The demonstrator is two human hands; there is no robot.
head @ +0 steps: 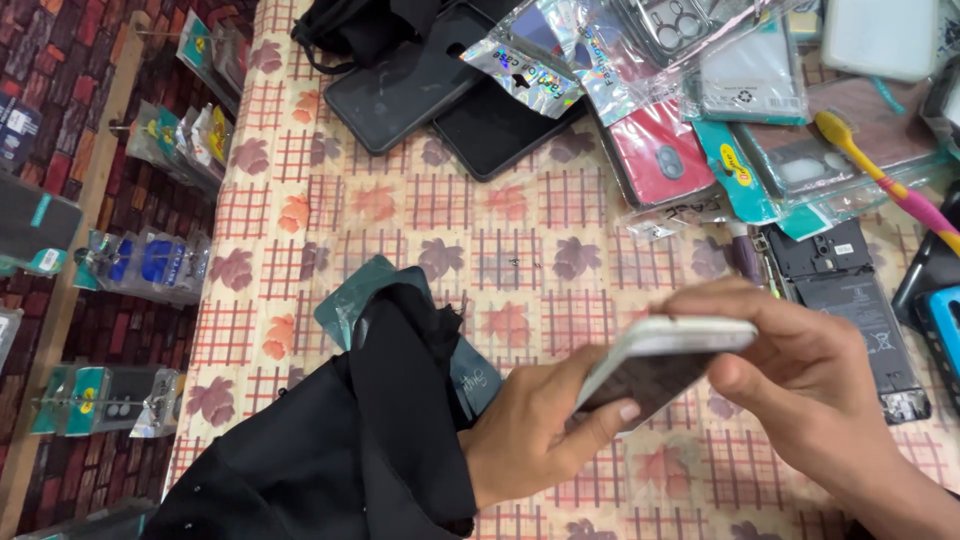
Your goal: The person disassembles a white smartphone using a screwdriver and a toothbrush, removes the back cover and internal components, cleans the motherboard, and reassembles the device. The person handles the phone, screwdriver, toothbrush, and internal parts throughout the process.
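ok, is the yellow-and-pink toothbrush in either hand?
No: the toothbrush lies on the table at upper right, while the left hand and right hand both grip a white-edged phone.

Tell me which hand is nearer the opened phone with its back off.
Right. The right hand lies just beside the opened phone, partly overlapping its lower left; the left hand is farther left, under the white phone.

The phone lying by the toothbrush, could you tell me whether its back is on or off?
Off. The phone lies with its back cover gone, the dark battery and inner parts bare, just beyond the right hand, below the toothbrush.
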